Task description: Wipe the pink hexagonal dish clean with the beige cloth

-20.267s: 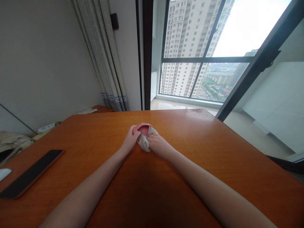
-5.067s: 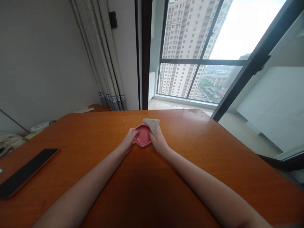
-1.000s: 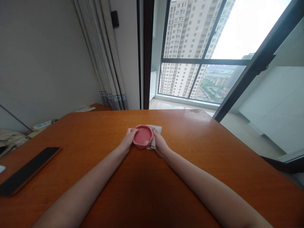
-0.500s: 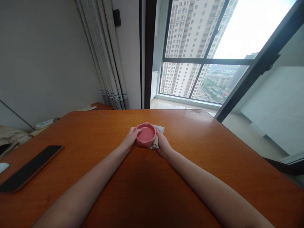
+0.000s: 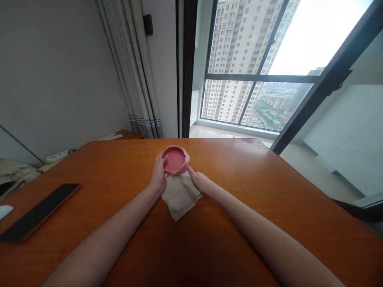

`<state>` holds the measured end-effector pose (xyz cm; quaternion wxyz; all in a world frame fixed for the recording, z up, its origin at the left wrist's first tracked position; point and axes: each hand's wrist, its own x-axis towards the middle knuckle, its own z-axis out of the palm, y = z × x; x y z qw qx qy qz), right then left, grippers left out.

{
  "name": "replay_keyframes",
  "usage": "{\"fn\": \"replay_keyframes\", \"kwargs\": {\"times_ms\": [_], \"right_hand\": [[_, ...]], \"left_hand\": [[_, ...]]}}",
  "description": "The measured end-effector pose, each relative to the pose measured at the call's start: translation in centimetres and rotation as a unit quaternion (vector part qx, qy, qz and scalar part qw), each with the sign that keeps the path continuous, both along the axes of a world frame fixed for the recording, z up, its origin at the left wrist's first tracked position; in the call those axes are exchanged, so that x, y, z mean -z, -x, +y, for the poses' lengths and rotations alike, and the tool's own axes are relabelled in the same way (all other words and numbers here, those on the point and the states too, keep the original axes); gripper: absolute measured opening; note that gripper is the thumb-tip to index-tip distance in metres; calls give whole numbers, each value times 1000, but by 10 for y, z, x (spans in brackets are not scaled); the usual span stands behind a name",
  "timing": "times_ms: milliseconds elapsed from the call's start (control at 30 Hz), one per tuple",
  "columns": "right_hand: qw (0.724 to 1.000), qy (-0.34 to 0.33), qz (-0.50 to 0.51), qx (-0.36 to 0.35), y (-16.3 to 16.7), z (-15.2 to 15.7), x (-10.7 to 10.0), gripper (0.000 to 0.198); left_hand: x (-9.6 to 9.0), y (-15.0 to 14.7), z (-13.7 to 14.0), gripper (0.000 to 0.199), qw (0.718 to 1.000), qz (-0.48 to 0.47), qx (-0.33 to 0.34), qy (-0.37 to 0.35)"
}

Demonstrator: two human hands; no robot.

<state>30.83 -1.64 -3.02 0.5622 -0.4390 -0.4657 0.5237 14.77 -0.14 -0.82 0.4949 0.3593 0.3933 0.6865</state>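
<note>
A pink faceted ashtray (image 5: 174, 160) is tilted above the wooden table, its round hollow facing me. My left hand (image 5: 158, 173) grips its left side, with the thumb over the rim. At the lower right edge of the ashtray, my right hand (image 5: 200, 181) is closed on a pale grey cloth (image 5: 181, 195). The cloth hangs down below the ashtray between both hands, one corner pointing toward me. The right fingers are mostly hidden behind the cloth and ashtray.
Around my arms spreads the brown wooden table (image 5: 236, 171). A long black-topped pad (image 5: 40, 211) lies at the left, beside a white object (image 5: 5, 211) at the edge. Behind the table are a grey curtain (image 5: 134, 71) and a large window (image 5: 257, 77).
The ashtray has moved up and left and tilted more toward me. The cloth, earlier mostly bunched behind its right side, now hangs spread out below it.
</note>
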Motion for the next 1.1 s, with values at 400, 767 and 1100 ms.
{"fn": "replay_keyframes", "kwargs": {"times_ms": [400,767,1100], "right_hand": [[995,16,-86,-38,-38,12,-44,25],[959,241,-117,98,-175,41,-44,26],[921,268,-243,144,-195,43,-39,29]], "left_hand": [[2,-17,-16,43,950,156,268,35],[11,-5,-22,32,756,584,251,-155],[13,-3,-19,22,747,579,281,-169]]}}
